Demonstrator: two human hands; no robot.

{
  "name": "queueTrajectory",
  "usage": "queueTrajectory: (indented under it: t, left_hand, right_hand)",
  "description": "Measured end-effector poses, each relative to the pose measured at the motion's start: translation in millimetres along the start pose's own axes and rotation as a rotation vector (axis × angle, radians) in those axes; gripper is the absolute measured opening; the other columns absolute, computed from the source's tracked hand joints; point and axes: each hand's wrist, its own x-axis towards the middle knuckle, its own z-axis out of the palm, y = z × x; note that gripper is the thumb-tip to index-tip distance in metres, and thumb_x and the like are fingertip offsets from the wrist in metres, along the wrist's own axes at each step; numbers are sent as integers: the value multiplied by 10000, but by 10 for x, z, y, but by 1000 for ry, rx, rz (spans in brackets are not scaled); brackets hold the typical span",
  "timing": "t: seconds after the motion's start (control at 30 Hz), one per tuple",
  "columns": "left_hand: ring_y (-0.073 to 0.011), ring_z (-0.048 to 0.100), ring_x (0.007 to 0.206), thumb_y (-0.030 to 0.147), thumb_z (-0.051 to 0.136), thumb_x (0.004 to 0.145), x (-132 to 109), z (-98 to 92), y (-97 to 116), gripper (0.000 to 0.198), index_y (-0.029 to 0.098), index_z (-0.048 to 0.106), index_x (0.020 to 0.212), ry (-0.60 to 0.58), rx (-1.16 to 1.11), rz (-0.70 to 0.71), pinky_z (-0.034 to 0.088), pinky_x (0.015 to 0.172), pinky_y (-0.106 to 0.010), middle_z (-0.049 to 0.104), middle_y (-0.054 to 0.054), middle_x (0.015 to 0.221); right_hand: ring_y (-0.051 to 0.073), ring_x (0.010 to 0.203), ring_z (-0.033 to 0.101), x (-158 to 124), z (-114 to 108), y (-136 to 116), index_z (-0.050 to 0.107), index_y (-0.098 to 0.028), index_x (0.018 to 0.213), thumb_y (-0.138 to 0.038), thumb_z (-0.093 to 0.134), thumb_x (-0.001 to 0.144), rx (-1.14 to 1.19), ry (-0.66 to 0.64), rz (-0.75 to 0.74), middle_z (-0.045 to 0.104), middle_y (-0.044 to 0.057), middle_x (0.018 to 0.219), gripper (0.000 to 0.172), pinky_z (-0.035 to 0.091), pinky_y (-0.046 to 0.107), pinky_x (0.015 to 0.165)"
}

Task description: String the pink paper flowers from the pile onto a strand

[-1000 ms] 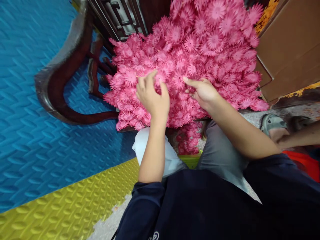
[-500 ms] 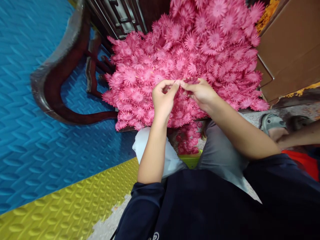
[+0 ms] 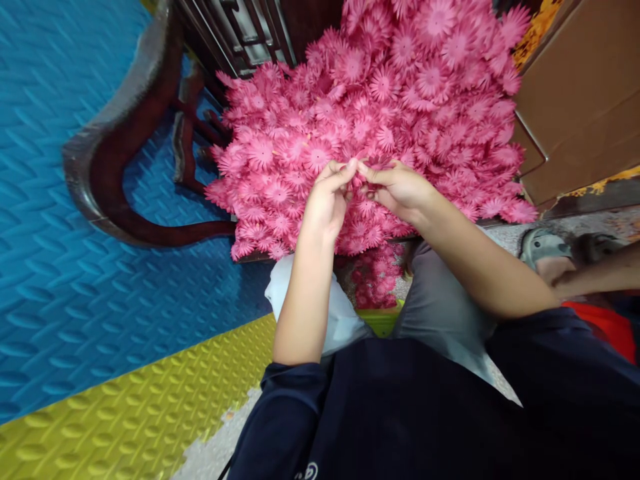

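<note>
A wide heap of pink flower-shaped pieces (image 3: pixel 280 193) lies in front of me. My left hand (image 3: pixel 330 193) is closed in a pinch over the heap, and what sits between its fingertips is too small to make out. Fingertip to fingertip with it, my right hand (image 3: pixel 400 190) is closed on a darker red flower piece (image 3: pixel 381 162), which shows above its fingers. Below the heap, between my knees, more darker pink flowers (image 3: pixel 377 277) lie in a yellow-green container (image 3: pixel 377 321).
To the left a curved dark wooden armrest (image 3: pixel 100 193) stands over blue matting (image 3: pixel 40 267). At the right is a brown cardboard box (image 3: pixel 585 100) with orange pieces (image 3: pixel 537 30) beside it. A person's foot in a grey shoe (image 3: pixel 545 247) is at the right.
My left hand has tilted and its fingers have drawn closer together against the right fingertips. The dark red flower piece in my right hand now shows less.
</note>
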Motion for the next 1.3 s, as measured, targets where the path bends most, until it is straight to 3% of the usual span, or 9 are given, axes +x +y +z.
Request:
queueTrajectory:
  t: [0.13,0.23,0.33,0.43,0.6,0.77,0.93,1.07,1.3]
  left_hand:
    - [-211,642,1039,321,587,887,2,17,13,200,172,588,752,-9,-24,-9,486,919,-348,651,-31,829]
    - [-223,630,1084,421,555,895,28,-16,-9,264,181,626,809,-15,65,49,502,909,-343,672,-44,869]
    - [-216,646,1038,455,608,854,57,-71,-31,269,191,649,821,20,210,136,526,836,-324,670,-45,846]
    - [-216,658,983,436,649,828,67,-108,-16,237,199,664,832,50,302,119,523,779,-324,652,-47,829]
    - [-191,648,917,369,658,830,47,-108,40,180,196,646,783,31,255,35,505,747,-313,614,-28,777]
    - [-147,613,803,305,678,805,30,-65,37,243,178,563,632,108,267,113,489,716,-279,560,-5,680]
    - [-96,580,684,164,712,729,1,2,61,178,174,587,602,154,204,198,474,739,-248,587,24,639]
    - [-71,563,625,63,684,694,-23,44,75,163,181,638,590,223,189,245,466,733,-224,597,46,594]
    - [-66,532,622,43,661,690,-30,58,84,169,171,639,581,197,134,218,421,695,-208,602,38,623]
  right_hand:
    - [78,676,557,-27,22,-16,616,-171,729,-156,681,758,-89,10,-55,624,-15,706,72,514,239,714]
    - [80,701,571,-55,37,-52,604,-167,735,-142,648,785,-81,38,-55,627,-5,730,71,535,245,748]
    - [83,711,577,-53,23,-73,598,-163,724,-125,638,794,-42,40,-44,626,0,751,89,542,270,781]
    - [91,723,578,-12,-22,-53,590,-162,711,-157,667,787,-31,22,-39,617,4,752,109,541,287,778]
    - [106,732,588,37,-63,0,588,-175,721,-252,764,707,-72,8,-62,630,5,755,193,548,294,735]
    - [110,712,584,11,-32,11,628,-178,735,-376,812,635,-160,-40,-145,629,1,709,288,529,276,707]
    - [76,652,563,19,-54,20,683,-178,742,-509,808,563,-140,-65,-231,652,-18,719,397,500,236,655]
    - [72,647,568,14,-49,28,720,-193,739,-448,835,538,-151,-57,-281,688,-18,745,345,485,224,629]
    - [71,633,554,16,-4,41,728,-200,743,-372,830,552,-148,35,-322,693,-22,738,277,451,232,628]
